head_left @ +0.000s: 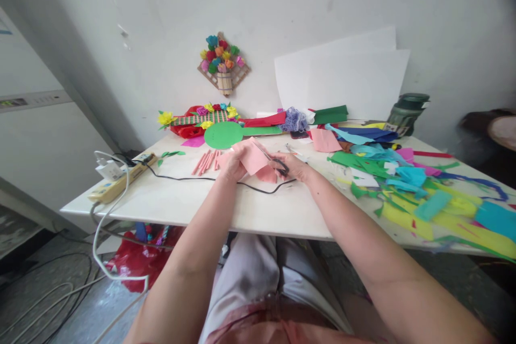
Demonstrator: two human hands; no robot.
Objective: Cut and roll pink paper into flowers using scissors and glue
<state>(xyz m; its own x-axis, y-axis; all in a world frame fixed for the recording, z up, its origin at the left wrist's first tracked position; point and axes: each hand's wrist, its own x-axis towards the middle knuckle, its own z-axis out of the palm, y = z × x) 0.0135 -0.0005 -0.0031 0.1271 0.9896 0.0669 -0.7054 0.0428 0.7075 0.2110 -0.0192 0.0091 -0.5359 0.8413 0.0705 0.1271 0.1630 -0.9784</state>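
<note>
In the middle of the table, my left hand (234,165) grips a folded sheet of pink crepe paper (253,156) by its left side. My right hand (293,165) is closed round the black handles of a pair of scissors (280,165), whose blades lie along the right edge of the paper. Below the scissors is another pink piece (267,174), partly covered by the held sheet. Several thin rolled pink paper sticks (205,162) lie just left of my left hand. Behind the hands rests a green paper disc (223,135) with a long green strip.
Coloured paper scraps (407,177) are heaped on the right. A black cable (181,178) crosses the table from a power strip (121,178) at the left edge. A dark green bottle (408,114) stands at the back right; paper flowers (209,114) lie at the back left.
</note>
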